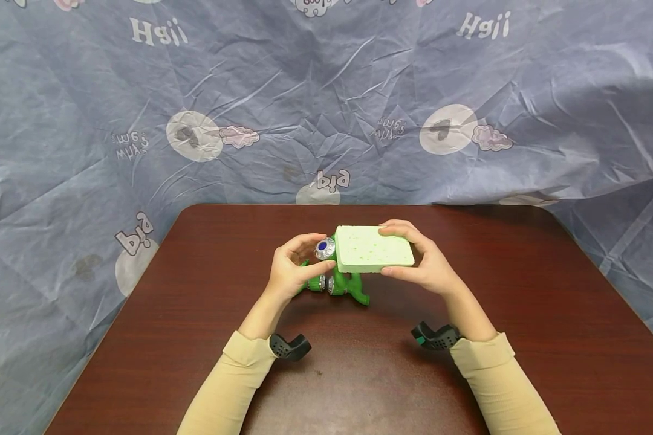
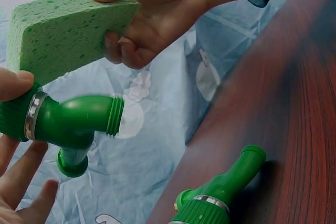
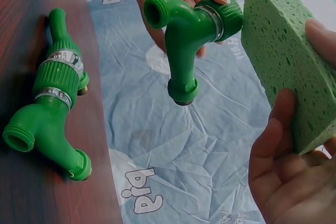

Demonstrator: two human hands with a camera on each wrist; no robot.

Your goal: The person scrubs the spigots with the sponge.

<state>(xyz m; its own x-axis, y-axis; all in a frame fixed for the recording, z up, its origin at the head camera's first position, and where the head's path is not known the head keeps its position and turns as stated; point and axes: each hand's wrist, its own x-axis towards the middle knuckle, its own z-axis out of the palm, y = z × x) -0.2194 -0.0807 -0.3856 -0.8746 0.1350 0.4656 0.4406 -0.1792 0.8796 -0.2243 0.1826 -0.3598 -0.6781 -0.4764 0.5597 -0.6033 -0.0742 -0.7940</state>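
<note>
In the head view my left hand (image 1: 288, 272) grips a green plastic tap (image 2: 73, 121) with a blue-centred silver cap (image 1: 323, 246) by its ribbed knob. Thumb and fingers are curled round that knob, while the threaded inlet and the spout stick out free. My right hand (image 1: 427, 263) pinches a light green sponge (image 1: 372, 249) between thumb and fingers at its right end. The sponge's left end meets the tap's knob, hiding part of the tap from the head view. Both things are held up above the table.
Two more green taps, one (image 1: 356, 289) on the right and one (image 1: 314, 283) on the left, lie cap to cap on the brown table (image 1: 326, 374) below the hands. A printed blue cloth (image 1: 326, 109) hangs behind the table's far edge.
</note>
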